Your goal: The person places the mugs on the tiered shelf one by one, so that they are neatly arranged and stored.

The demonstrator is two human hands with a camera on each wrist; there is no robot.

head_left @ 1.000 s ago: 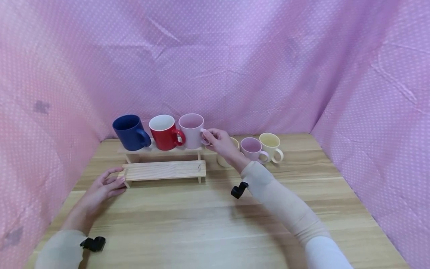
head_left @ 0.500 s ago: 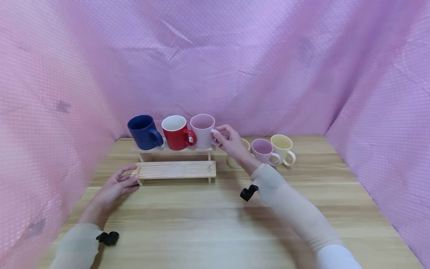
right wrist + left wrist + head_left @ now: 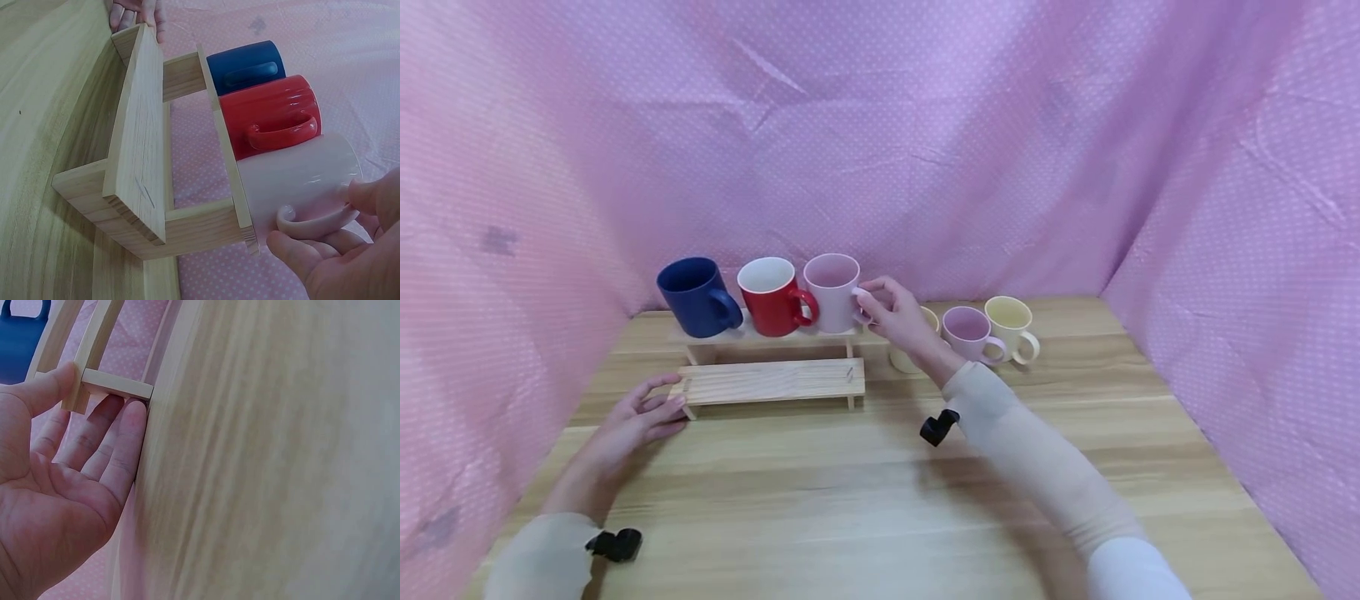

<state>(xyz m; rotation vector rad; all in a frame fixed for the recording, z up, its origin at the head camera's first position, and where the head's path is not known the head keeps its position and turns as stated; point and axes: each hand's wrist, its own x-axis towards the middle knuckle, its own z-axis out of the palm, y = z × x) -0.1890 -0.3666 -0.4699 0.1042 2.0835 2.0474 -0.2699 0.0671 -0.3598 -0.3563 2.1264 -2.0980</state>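
Observation:
My right hand [image 3: 897, 315] pinches the handle of a pale pink mug [image 3: 831, 293] at the right end of the upper shelf. In the right wrist view, thumb and fingers close round that handle [image 3: 315, 226]. A red mug [image 3: 767, 300] with a white inside and a dark blue mug [image 3: 694, 300] stand left of it on the same shelf. My left hand [image 3: 632, 417] touches the left end of the two-tier wooden rack [image 3: 771, 382]. In the left wrist view, its thumb lies at the shelf end [image 3: 78, 394] and its outstretched fingers reach to the short leg.
Right of the rack, a yellow mug [image 3: 906, 358] partly hidden by my right hand, a mauve pink mug [image 3: 966, 332] and another yellow mug [image 3: 1011, 323] stand on the wooden table [image 3: 880, 500]. Pink dotted cloth [image 3: 880, 150] hangs behind and at both sides.
The head view swung a little and came back. Against the rack, both hands and all the mugs keep their places, and the right hand still holds the pale pink mug's handle.

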